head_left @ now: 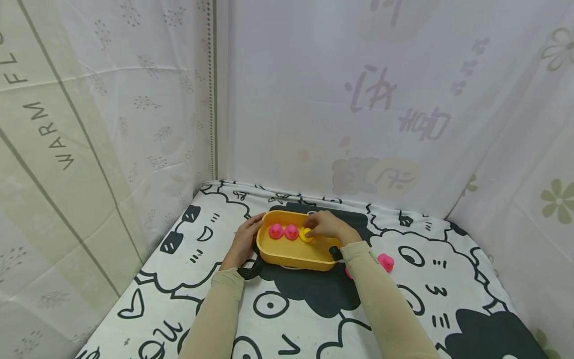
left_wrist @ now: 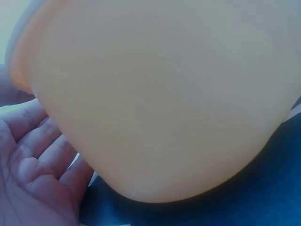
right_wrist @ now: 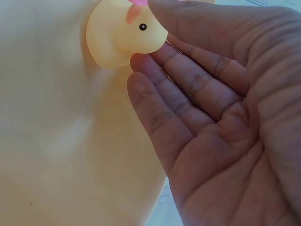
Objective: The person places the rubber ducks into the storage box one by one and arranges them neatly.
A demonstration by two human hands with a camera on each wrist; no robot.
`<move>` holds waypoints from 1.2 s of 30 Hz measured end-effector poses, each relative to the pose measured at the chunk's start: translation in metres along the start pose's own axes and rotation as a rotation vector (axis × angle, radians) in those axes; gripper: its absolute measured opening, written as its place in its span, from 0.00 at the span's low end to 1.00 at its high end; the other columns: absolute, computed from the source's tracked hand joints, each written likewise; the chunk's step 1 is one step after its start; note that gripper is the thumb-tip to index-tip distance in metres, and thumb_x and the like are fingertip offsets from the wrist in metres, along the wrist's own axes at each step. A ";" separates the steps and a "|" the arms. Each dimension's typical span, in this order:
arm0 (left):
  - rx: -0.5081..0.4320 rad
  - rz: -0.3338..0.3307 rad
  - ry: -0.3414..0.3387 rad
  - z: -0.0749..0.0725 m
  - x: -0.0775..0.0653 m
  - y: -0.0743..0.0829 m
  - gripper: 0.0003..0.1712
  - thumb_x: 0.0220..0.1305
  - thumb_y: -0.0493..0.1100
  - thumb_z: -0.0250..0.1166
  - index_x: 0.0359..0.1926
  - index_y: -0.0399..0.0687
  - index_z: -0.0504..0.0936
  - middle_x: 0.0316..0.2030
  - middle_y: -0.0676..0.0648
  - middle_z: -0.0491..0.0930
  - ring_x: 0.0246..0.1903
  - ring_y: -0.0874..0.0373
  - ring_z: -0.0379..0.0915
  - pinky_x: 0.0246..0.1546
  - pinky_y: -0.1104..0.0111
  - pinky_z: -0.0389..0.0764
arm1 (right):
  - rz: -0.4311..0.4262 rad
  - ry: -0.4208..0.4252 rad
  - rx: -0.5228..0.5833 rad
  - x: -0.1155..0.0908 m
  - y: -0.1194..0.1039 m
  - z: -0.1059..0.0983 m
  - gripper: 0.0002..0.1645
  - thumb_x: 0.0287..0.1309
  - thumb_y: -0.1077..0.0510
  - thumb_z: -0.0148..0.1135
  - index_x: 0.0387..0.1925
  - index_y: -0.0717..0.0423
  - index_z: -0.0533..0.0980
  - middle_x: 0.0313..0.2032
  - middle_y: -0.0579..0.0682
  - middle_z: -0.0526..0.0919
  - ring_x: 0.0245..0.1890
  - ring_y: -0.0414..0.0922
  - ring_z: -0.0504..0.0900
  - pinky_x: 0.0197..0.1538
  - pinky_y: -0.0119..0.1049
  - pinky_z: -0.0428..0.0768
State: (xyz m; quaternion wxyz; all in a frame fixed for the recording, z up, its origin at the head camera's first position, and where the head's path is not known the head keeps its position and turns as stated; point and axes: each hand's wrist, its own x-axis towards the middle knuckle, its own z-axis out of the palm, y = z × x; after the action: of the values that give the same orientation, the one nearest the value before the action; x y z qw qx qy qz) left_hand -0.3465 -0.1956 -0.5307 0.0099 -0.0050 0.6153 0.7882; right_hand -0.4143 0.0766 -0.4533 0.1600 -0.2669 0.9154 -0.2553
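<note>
A yellow plastic tray [head_left: 298,261] with rounded corners lies on the table. Two pink rubber ducks [head_left: 275,231] sit side by side in its left half. Beside them is a yellow rubber duck [right_wrist: 117,35], which my right hand [head_left: 329,227] pinches between thumb and fingers. My left hand [head_left: 245,238] holds the tray's left end, its fingers [left_wrist: 44,136] against the outer wall and its thumb near the rim. The wall hides the left fingertips in the left wrist view.
To the right of the tray, a pink duck [head_left: 385,262] lies on the patterned cloth [head_left: 269,329]. My right forearm partly hides other small toys there, one pink and one green. Pale printed curtains [head_left: 287,99] enclose the table's back and sides.
</note>
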 end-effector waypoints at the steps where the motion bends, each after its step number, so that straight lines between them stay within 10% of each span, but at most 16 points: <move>1: 0.000 0.003 -0.004 0.000 0.000 0.000 0.25 0.77 0.50 0.54 0.70 0.51 0.71 0.69 0.46 0.69 0.67 0.49 0.67 0.69 0.57 0.67 | 0.001 0.001 -0.002 -0.001 -0.001 0.000 0.22 0.58 0.58 0.73 0.54 0.56 0.82 0.48 0.49 0.85 0.49 0.47 0.82 0.58 0.45 0.81; 36: 0.024 -0.025 0.025 0.002 0.001 -0.002 0.24 0.76 0.51 0.54 0.69 0.57 0.73 0.68 0.49 0.70 0.66 0.50 0.67 0.68 0.59 0.68 | -0.112 0.071 -0.014 -0.028 -0.004 -0.026 0.25 0.64 0.51 0.68 0.60 0.56 0.79 0.55 0.50 0.84 0.55 0.49 0.80 0.59 0.46 0.80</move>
State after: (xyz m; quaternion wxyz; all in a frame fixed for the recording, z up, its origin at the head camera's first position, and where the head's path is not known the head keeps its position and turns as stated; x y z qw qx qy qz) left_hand -0.3476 -0.1930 -0.5322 0.0122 -0.0223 0.6248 0.7804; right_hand -0.4008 0.0995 -0.4255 0.1109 -0.3097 0.9059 -0.2665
